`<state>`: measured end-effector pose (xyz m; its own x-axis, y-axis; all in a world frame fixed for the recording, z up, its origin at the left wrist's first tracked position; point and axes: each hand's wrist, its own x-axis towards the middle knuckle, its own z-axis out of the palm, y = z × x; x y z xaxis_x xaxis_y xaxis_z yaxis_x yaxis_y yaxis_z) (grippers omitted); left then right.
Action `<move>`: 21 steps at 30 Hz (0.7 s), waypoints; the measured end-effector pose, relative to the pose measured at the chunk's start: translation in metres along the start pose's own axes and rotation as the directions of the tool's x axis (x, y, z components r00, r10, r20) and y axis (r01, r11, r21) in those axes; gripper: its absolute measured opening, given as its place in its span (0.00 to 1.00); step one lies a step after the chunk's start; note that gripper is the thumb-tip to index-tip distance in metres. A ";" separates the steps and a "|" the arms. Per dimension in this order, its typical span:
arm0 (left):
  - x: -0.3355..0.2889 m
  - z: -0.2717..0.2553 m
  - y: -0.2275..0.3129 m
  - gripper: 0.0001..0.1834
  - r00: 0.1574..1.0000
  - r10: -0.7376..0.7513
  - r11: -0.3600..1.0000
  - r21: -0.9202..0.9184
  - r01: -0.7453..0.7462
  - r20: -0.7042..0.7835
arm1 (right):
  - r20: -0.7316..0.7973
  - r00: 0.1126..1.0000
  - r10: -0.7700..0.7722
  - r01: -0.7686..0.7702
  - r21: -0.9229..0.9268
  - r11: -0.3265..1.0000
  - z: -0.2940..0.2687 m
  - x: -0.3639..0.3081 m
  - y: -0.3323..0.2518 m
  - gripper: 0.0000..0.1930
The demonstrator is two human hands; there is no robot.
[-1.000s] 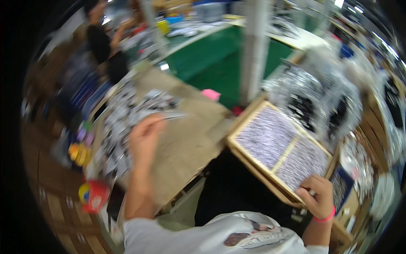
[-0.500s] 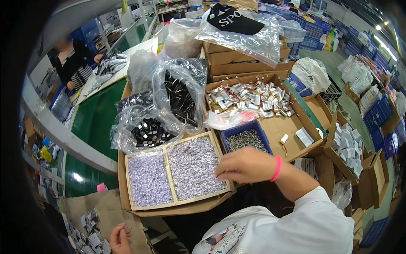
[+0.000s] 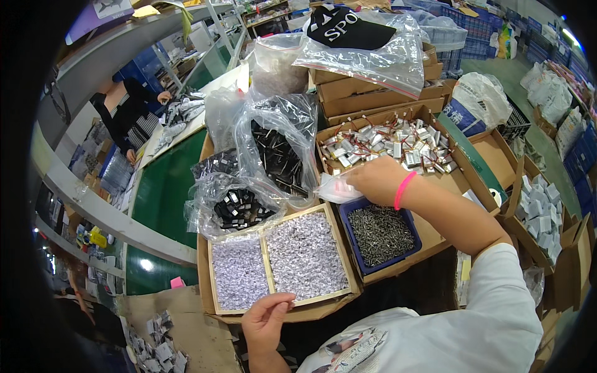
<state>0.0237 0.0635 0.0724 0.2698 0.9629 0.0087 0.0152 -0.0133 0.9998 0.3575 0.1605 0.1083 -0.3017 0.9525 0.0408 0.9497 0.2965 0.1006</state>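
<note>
White capital letters stand on the black cap (image 3: 373, 41). Pale characters stand on the blue panel of the white plastic bag (image 3: 488, 99). The white shirt (image 3: 435, 339) bears dark script, too small to read.

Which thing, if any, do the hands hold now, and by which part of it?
The right hand is at the right end of the small plastic bag; whether it grips cannot be told. No held thing shows in the left hand.
</note>
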 end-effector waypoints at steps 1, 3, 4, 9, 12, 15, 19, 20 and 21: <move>0.002 0.004 0.001 0.07 1.000 0.000 1.000 -0.028 0.001 0.022 | 0.152 0.988 -0.026 0.037 -0.066 0.997 -0.002 0.000 0.000 0.09; 0.004 0.008 0.004 0.07 0.999 -0.020 0.999 -0.040 0.021 0.032 | 0.190 0.981 -0.048 0.066 -0.090 0.994 -0.006 -0.002 -0.001 0.07; 0.004 0.009 0.005 0.07 0.999 -0.033 0.998 -0.049 0.034 0.035 | 0.187 0.979 -0.075 0.093 -0.089 0.992 -0.006 -0.003 -0.001 0.07; 0.001 0.010 0.007 0.07 0.999 -0.043 0.999 -0.020 0.044 0.018 | -0.062 0.996 -0.065 0.061 -0.054 0.997 0.003 -0.007 0.002 0.06; 0.002 0.010 0.004 0.08 0.998 -0.042 0.997 -0.057 0.044 0.051 | -0.236 0.971 -0.030 0.047 0.065 0.997 0.008 -0.007 0.010 0.05; 0.002 0.010 0.000 0.08 0.997 -0.056 0.994 -0.091 0.061 0.057 | -0.379 0.924 0.050 0.049 0.245 0.968 0.002 -0.010 0.016 0.08; 0.013 0.011 -0.003 0.13 0.989 0.038 0.985 -0.172 -0.013 0.140 | -0.430 0.889 0.161 0.130 0.571 0.810 -0.020 -0.024 0.000 0.06; 0.016 0.014 -0.004 0.14 0.994 0.029 0.986 -0.167 -0.010 0.108 | -0.424 0.886 0.191 0.166 0.671 0.723 -0.024 -0.029 -0.011 0.06; 0.020 0.021 -0.005 0.16 0.995 0.043 0.985 -0.169 -0.028 0.086 | -0.352 0.911 0.214 0.171 0.796 0.580 -0.028 -0.035 -0.022 0.06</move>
<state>0.0489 0.0775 0.0668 0.3520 0.9346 0.0501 -0.1555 0.0056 0.9878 0.3446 0.1189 0.1322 -0.1007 0.9073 0.4083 0.5662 0.3897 -0.7264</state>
